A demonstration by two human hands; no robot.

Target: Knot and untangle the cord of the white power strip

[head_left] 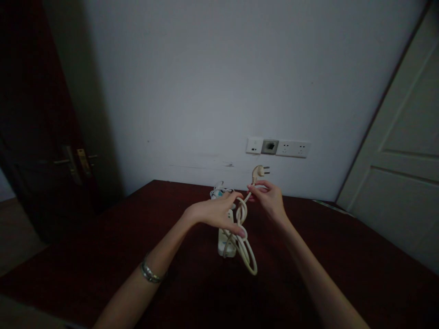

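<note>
A white power strip [225, 243] is held up over a dark red table [103, 256], its cream cable [247, 256] hanging in loops below my hands. My left hand [216, 214] is closed around the strip and the coiled cable. My right hand [269, 198] pinches the cable just below its plug [258, 172], which sticks up with its prongs pointing right, toward the wall.
A row of wall sockets [278, 147] sits on the white wall just above the table's far edge. A dark door with a metal handle [70, 162] stands at the left, a white door [401, 183] at the right. A bracelet [150, 273] circles my left wrist.
</note>
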